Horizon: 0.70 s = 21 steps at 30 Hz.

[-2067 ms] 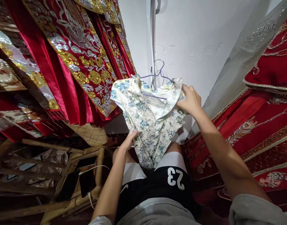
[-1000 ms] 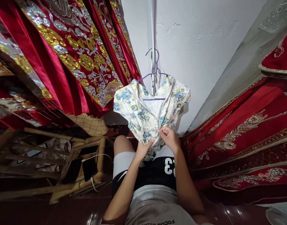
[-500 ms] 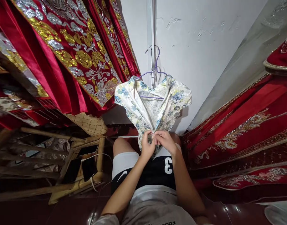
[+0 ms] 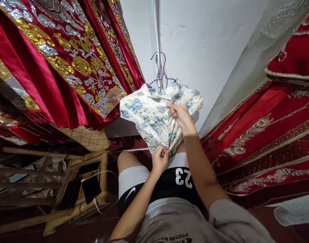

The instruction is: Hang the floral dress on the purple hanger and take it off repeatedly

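A white blouse [image 4: 150,116] with blue and yellow flowers hangs in front of me on a purple wire hanger [image 4: 163,69]. Its front edges meet along a vertical line down the middle, and the collar lies partly folded at the top. Low on that line, my left hand [image 4: 160,158] pinches the fabric between thumb and fingers. My right hand [image 4: 180,115], slightly blurred, is closed at the upper end of the line, near the neckline. Whether it grips the cloth edge or a small fastener there is too small to tell.
Red embroidered garments [image 4: 86,64] hang at the left, and more red beaded cloth [image 4: 257,135] at the right. Beside my left knee, a bamboo chair [image 4: 103,172] holds dark phones [image 4: 91,189] with a white cable. A metal strip [image 4: 155,33] runs up the white wall [image 4: 202,50].
My right hand has moved up from the lower front to near the neckline. The blouse's open V front has come together. My left hand stays low on the fabric.
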Each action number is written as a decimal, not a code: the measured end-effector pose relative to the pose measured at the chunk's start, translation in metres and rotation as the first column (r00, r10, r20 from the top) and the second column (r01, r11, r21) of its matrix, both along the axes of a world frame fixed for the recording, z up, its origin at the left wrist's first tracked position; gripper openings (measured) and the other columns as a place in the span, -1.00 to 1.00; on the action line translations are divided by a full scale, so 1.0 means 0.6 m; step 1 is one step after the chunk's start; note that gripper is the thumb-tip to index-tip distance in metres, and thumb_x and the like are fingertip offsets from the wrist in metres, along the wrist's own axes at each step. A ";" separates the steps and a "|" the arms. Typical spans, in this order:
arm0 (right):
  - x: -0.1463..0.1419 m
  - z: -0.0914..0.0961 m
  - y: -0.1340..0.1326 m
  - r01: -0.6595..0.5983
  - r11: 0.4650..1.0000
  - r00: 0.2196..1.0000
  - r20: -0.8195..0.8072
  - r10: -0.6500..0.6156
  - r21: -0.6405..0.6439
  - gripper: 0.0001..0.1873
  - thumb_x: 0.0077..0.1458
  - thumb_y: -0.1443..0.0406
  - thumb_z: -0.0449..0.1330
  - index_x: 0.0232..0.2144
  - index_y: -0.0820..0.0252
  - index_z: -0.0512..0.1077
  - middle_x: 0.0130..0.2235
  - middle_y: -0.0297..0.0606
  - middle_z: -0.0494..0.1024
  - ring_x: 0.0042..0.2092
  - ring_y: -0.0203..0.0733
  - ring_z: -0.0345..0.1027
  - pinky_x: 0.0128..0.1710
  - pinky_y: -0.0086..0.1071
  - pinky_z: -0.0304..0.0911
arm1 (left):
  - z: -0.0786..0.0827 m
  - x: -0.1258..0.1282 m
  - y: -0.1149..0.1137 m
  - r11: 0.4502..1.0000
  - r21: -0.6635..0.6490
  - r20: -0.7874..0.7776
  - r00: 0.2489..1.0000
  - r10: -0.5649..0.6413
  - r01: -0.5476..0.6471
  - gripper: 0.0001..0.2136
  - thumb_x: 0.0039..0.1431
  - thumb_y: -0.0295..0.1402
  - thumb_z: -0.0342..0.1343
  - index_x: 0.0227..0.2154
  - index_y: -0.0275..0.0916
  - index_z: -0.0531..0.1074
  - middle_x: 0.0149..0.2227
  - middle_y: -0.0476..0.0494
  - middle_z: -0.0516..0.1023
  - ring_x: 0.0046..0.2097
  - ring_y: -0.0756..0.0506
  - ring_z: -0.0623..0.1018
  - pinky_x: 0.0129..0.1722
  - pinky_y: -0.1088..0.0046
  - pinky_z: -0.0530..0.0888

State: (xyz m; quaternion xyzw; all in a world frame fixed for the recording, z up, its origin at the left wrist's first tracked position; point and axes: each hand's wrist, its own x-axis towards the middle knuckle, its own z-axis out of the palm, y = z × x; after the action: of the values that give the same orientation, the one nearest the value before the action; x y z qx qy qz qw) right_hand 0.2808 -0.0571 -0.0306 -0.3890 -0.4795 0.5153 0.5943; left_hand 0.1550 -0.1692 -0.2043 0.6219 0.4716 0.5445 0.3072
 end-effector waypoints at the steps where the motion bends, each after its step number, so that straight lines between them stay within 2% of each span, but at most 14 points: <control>1: 0.000 0.026 0.017 0.007 1.000 1.000 0.001 -0.007 0.013 -0.73 -0.04 0.16 0.42 -0.52 0.20 0.47 -0.63 -0.49 0.26 -0.62 -0.45 -0.02 -0.64 -0.45 -0.16 | -0.004 0.003 0.000 1.000 -0.007 -0.011 1.000 -0.013 0.013 -0.88 0.23 -0.27 0.15 -0.41 -0.13 0.43 -0.42 -0.06 0.42 -0.36 -0.13 0.43 -0.31 0.36 0.36; 3: 0.000 0.060 0.032 0.033 0.998 0.999 -0.038 -0.031 0.057 -0.77 0.05 0.20 0.37 -0.48 0.21 0.46 -0.65 -0.51 0.24 -0.63 -0.46 -0.04 -0.64 -0.46 -0.17 | -0.012 0.009 -0.002 0.998 -0.023 -0.025 0.998 -0.054 0.053 -0.88 0.23 -0.28 0.14 -0.42 -0.14 0.41 -0.40 -0.07 0.42 -0.35 -0.12 0.44 -0.30 0.36 0.36; 4: -0.001 0.067 0.030 0.030 0.996 0.998 -0.062 -0.025 0.083 -0.79 0.10 0.21 0.34 -0.46 0.21 0.46 -0.65 -0.52 0.22 -0.63 -0.46 -0.06 -0.64 -0.46 -0.16 | -0.014 0.012 -0.004 0.996 -0.033 -0.031 0.996 -0.087 0.086 -0.86 0.23 -0.29 0.13 -0.43 -0.15 0.38 -0.41 -0.07 0.42 -0.34 -0.12 0.44 -0.30 0.36 0.36; 6: -0.004 0.065 0.013 0.003 0.990 0.994 -0.106 0.012 0.139 -0.79 0.16 0.17 0.30 -0.41 0.19 0.46 -0.65 -0.54 0.19 -0.63 -0.44 -0.08 -0.63 -0.46 -0.15 | -0.009 0.014 -0.004 0.985 -0.053 -0.042 0.986 -0.164 0.161 -0.85 0.22 -0.32 0.14 -0.45 -0.16 0.33 -0.43 -0.05 0.40 -0.34 -0.10 0.45 -0.30 0.38 0.37; 8: -0.007 0.050 -0.008 -0.040 0.984 0.991 -0.115 0.061 0.176 -0.77 0.16 0.13 0.30 -0.38 0.17 0.47 -0.65 -0.55 0.17 -0.63 -0.43 -0.08 -0.63 -0.46 -0.15 | 0.019 0.007 0.006 0.979 -0.023 -0.048 0.978 -0.201 0.200 -0.91 0.20 -0.36 0.16 -0.38 -0.17 0.35 -0.41 -0.04 0.42 -0.32 -0.09 0.47 -0.27 0.39 0.39; 9: -0.008 0.042 -0.018 -0.055 0.981 0.991 -0.110 0.076 0.186 -0.76 0.14 0.12 0.31 -0.39 0.17 0.47 -0.65 -0.55 0.16 -0.62 -0.43 -0.08 -0.63 -0.46 -0.15 | 0.043 0.000 0.017 0.981 0.024 -0.048 0.980 -0.193 0.195 -0.93 0.20 -0.36 0.18 -0.31 -0.17 0.38 -0.38 -0.05 0.44 -0.31 -0.09 0.47 -0.26 0.39 0.40; 11: -0.009 0.031 -0.030 -0.066 0.978 0.992 -0.088 0.085 0.195 -0.74 0.11 0.11 0.34 -0.41 0.17 0.47 -0.64 -0.54 0.18 -0.62 -0.44 -0.06 -0.63 -0.47 -0.15 | 0.111 -0.017 0.047 0.976 0.179 -0.021 0.993 -0.119 0.121 -0.84 0.25 -0.32 0.18 -0.14 -0.18 0.40 -0.33 -0.06 0.46 -0.28 -0.08 0.48 -0.24 0.40 0.41; 14: -0.007 0.037 -0.035 -0.067 0.969 0.997 -0.029 0.077 0.237 -0.72 0.11 0.10 0.34 -0.44 0.18 0.47 -0.64 -0.52 0.21 -0.61 -0.44 -0.03 -0.62 -0.47 -0.14 | 0.236 -0.040 0.103 0.902 0.432 -0.028 1.000 0.007 0.006 -0.73 0.37 -0.22 0.10 0.05 -0.18 0.37 -0.31 -0.05 0.47 -0.28 -0.06 0.47 -0.20 0.39 0.41; 16: -0.002 0.047 -0.029 -0.073 0.952 0.997 0.032 0.067 0.296 -0.72 0.13 0.10 0.34 -0.44 0.17 0.46 -0.63 -0.50 0.22 -0.59 -0.43 0.00 -0.61 -0.48 -0.11 | 0.309 -0.047 0.135 0.866 0.496 -0.167 0.986 0.027 0.060 -0.74 0.42 -0.23 0.02 0.06 -0.19 0.41 -0.23 -0.10 0.52 -0.24 -0.06 0.49 -0.18 0.39 0.41; 18: 0.002 0.053 -0.016 -0.071 0.930 0.996 0.076 0.047 0.361 -0.71 0.12 0.09 0.35 -0.45 0.15 0.45 -0.61 -0.49 0.23 -0.58 -0.42 0.02 -0.60 -0.47 -0.09 | 0.360 -0.049 0.156 0.873 0.461 -0.334 0.942 0.001 0.162 -0.79 0.42 -0.29 0.01 -0.04 -0.22 0.46 -0.26 -0.11 0.55 -0.26 -0.07 0.50 -0.20 0.40 0.40; 21: 0.002 0.041 0.011 -0.042 0.917 0.996 0.094 0.005 0.397 -0.68 0.10 0.09 0.34 -0.49 0.15 0.41 -0.60 -0.50 0.23 -0.59 -0.43 -0.02 -0.59 -0.45 -0.14 | 0.391 -0.047 0.169 0.891 0.419 -0.491 0.869 0.059 0.176 -0.87 0.36 -0.38 0.05 -0.25 -0.26 0.49 -0.37 -0.11 0.56 -0.32 -0.07 0.48 -0.24 0.39 0.38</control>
State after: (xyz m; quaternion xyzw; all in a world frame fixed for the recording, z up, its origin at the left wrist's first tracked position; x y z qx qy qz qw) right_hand 0.2819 -0.0507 -0.0060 -0.2771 -0.6056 0.3955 0.6325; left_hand 0.1270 -0.0675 0.0302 0.8077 0.3753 0.4529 0.0415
